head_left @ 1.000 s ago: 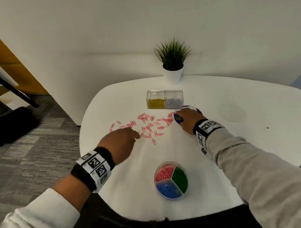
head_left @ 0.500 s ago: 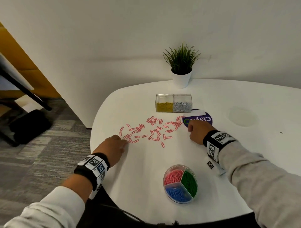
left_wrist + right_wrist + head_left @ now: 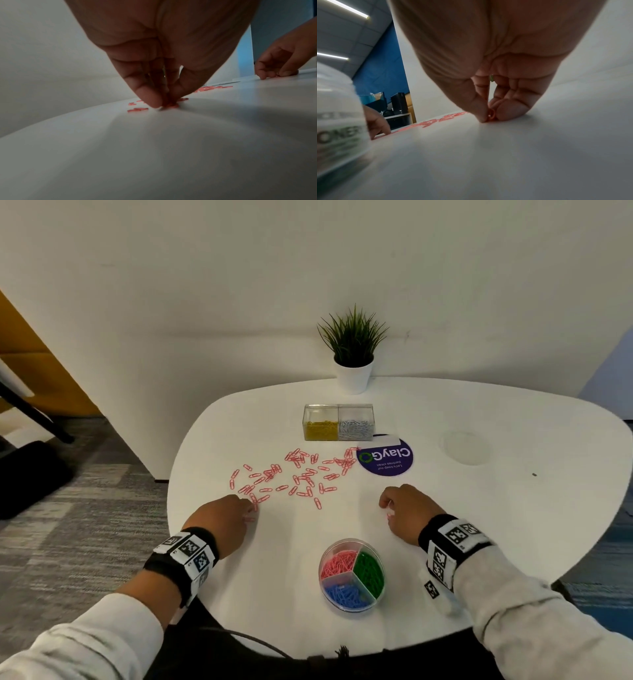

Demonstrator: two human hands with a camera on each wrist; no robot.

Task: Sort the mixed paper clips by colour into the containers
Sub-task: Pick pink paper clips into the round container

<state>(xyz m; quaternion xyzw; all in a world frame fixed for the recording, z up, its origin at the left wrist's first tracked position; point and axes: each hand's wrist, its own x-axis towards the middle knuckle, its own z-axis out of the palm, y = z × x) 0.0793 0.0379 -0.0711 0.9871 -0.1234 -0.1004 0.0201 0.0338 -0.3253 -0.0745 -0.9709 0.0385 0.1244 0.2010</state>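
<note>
My left hand (image 3: 224, 520) was down near the left edge of the tabletop (image 3: 274, 583), thumb and fingertips (image 3: 150, 100) drawn together on a couple of pink clips (image 3: 171, 105) at the near-left fringe of the scatter. My right hand (image 3: 400, 513) sat nearer the middle, towards the near edge, its fingers curled and pinching one pink clip (image 3: 491, 116) against the surface. The rest of the loose pink clips (image 3: 294, 477) lay spread from the left side across to the purple sticker (image 3: 385, 457), a few touching its rim.

The round divided tub (image 3: 352, 574) stood by the near edge between my wrists, with pink, green and blue sections already filled. The clear two-cell box (image 3: 338, 422) with gold and silver clips stood behind the scatter, towards the far edge in front of the potted plant (image 3: 353, 354).

My worries from there: the clips were thin and flat, so a pinch could slide off and flick one away, and the left-hand ones were close enough to the left edge to go over. Linked clips might drag neighbours along. On the drop, the pink section bordered green and blue, so a careless release could land a clip in the wrong wedge. My right sleeve was also near the tub and could nudge it towards the near edge.
</note>
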